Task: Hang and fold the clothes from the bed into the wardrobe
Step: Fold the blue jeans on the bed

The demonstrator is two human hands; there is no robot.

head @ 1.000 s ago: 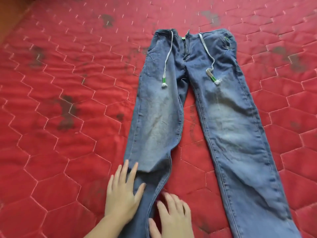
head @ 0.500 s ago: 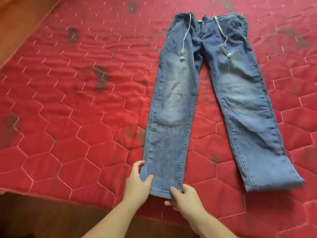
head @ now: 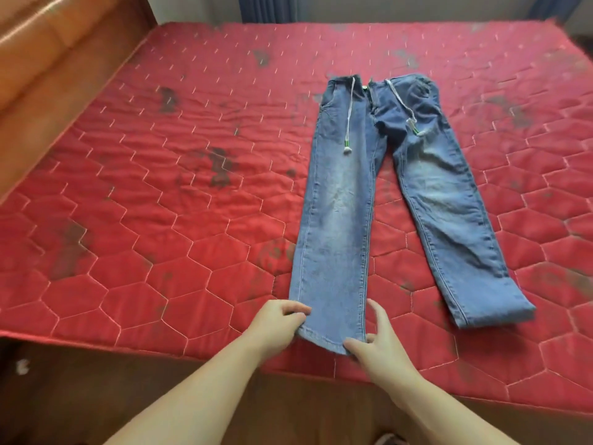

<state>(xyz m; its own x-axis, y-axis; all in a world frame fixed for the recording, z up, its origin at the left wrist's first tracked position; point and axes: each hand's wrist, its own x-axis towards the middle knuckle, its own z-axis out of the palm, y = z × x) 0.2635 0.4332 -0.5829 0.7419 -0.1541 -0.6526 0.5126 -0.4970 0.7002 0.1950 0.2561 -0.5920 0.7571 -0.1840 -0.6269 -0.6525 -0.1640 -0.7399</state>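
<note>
Faded blue denim jeans (head: 333,220) flat on red quilted mattress (head: 160,220); our left hand (head: 276,322) & right hand (head: 375,345) fingers pinch the near leg's hem corners.

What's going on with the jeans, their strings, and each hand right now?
jeans: unfolded, flat on the red bed cover, legs apart
drawstrings: untied, loose on the front
left hand: pinching the near leg's hem
right hand: gripping that hem's other corner

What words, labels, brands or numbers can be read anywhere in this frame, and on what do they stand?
None can be read.
jeans: no legible label or brand; a small green spot at the waistband is too small to tell.
bed cover: stitched hexagons and dark stains only, no text.
</note>
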